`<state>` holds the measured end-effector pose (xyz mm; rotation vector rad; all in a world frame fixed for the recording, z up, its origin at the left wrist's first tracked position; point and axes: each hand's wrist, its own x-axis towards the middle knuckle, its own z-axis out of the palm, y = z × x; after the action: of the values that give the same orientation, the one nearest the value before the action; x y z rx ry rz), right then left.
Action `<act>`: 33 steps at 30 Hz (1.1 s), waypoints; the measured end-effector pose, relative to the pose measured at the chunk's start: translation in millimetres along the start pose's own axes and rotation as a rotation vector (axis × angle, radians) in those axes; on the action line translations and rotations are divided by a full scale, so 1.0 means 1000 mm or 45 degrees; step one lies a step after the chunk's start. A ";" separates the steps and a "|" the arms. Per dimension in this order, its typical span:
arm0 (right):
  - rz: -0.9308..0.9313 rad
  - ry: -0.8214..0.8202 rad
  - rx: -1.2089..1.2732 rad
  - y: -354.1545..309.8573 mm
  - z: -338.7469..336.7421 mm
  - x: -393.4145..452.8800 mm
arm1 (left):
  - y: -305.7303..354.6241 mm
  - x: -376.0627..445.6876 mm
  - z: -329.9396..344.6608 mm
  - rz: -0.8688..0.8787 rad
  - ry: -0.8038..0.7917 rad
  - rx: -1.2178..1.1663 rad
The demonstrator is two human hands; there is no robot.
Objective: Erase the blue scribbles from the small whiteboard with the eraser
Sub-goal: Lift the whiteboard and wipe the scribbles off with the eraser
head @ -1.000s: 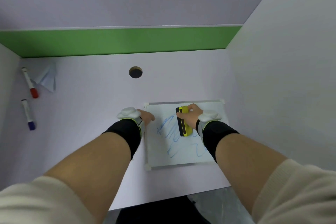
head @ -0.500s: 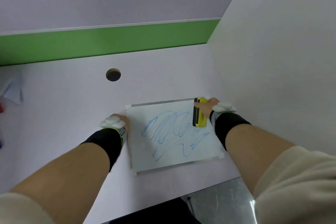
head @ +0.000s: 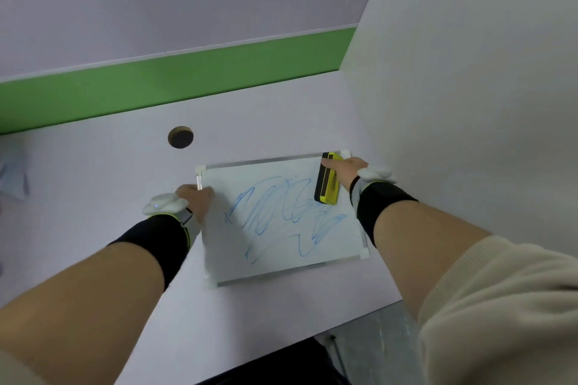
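Note:
A small whiteboard (head: pixel 275 262) with a metal frame lies flat on the pale desk, and blue scribbles (head: pixel 278 216) cover its middle. My right hand (head: pixel 347 170) grips a yellow and black eraser (head: pixel 327 179), which rests on the board's far right corner at the edge of the scribbles. My left hand (head: pixel 195 198) presses on the board's left edge near the far left corner, fingers curled over the frame. Both wrists wear black bands with white trackers.
A round cable hole (head: pixel 180 136) sits in the desk beyond the board. A crumpled tissue (head: pixel 14 176) lies at the far left. A white side wall (head: pixel 469 103) rises close to the board's right. The desk's front edge (head: pixel 312 336) runs just below the board.
My right hand has carried the eraser from the board's middle to its far right corner. The view has swung right, so the markers at the left have left the frame. The left hand stays on the edge.

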<state>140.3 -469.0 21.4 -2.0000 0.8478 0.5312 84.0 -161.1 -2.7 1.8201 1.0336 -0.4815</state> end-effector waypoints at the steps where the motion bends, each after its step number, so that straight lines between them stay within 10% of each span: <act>1: -0.027 -0.002 0.030 -0.009 -0.004 -0.003 | 0.007 -0.004 -0.010 0.002 -0.087 -0.139; 12: -0.470 0.003 0.288 -0.164 -0.029 -0.080 | 0.081 -0.062 -0.130 0.375 -0.269 -0.725; 33: -1.227 0.249 -0.210 -0.273 -0.029 -0.224 | 0.187 -0.177 -0.208 0.804 -0.188 -1.031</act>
<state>191.4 -307.6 332.7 -2.3378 -0.1225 -0.1603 114.5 -92.1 319.1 1.2400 0.3981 0.1801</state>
